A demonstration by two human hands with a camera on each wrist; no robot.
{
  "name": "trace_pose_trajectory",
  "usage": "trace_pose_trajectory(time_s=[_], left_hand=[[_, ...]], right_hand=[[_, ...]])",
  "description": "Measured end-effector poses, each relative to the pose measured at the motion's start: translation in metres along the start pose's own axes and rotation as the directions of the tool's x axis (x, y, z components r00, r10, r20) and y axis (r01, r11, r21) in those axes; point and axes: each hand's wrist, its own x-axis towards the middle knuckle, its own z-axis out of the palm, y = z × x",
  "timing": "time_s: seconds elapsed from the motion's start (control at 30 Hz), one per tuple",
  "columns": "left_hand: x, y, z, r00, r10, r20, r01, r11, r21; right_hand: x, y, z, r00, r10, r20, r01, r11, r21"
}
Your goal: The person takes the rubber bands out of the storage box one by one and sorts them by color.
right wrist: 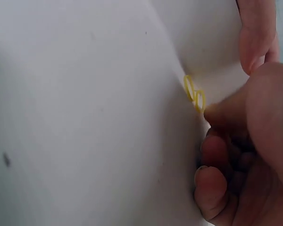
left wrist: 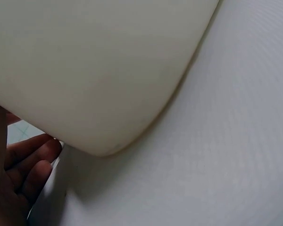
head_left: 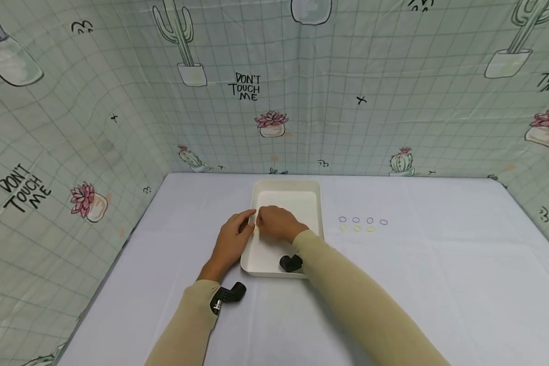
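A shallow white tray (head_left: 285, 185) lies lengthwise on the table. My left hand (head_left: 231, 239) grips the tray's left wall, thumb at the rim; its other fingers (left wrist: 37, 178) are curled outside the wall. My right hand (head_left: 276, 222) is inside the tray by that wall, fingers bent. Two small thin yellow rings (right wrist: 200, 101) lie where the tray's floor meets the wall, right beside a fingertip of this hand. Whether that fingertip touches or pinches a ring is unclear. Part of the right palm's inside is hidden.
To the right of the tray, several small blue rings (head_left: 356, 219) form a row on the white tablecloth (head_left: 439, 284), with yellow rings (head_left: 357, 229) in a row just in front. A patterned cloth (head_left: 347, 137) hangs behind the table and along its left side.
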Motion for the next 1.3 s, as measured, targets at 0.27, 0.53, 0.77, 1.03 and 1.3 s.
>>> trace_pose_trajectory(time_s=[0.27, 0.53, 0.77, 1.03, 1.3], left_hand=[[0.002, 0.002, -0.001, 1.000, -0.011, 0.004, 0.011, 1.000, 0.006], [0.006, 0.005, 0.003, 1.000, 0.012, 0.000, -0.012, 1.000, 0.010], [0.005, 0.005, 0.002, 1.000, 0.007, 0.002, -0.007, 1.000, 0.013], [0.002, 0.005, -0.001, 1.000, 0.007, 0.020, -0.007, 1.000, 0.013], [-0.001, 0.006, 0.000, 0.999, -0.032, 0.029, 0.032, 0.999, -0.012]], right_hand=[[0.000, 0.002, 0.000, 0.998, 0.007, -0.064, -0.003, 0.997, 0.072], [0.000, 0.006, -0.002, 0.994, 0.018, -0.107, -0.009, 0.996, 0.086], [0.000, 0.004, 0.001, 0.994, -0.038, -0.103, 0.040, 0.999, 0.016], [0.001, 0.009, -0.006, 0.997, -0.014, -0.081, 0.027, 0.987, 0.159], [-0.022, 0.017, -0.035, 0.990, 0.104, -0.095, -0.054, 0.904, 0.424]])
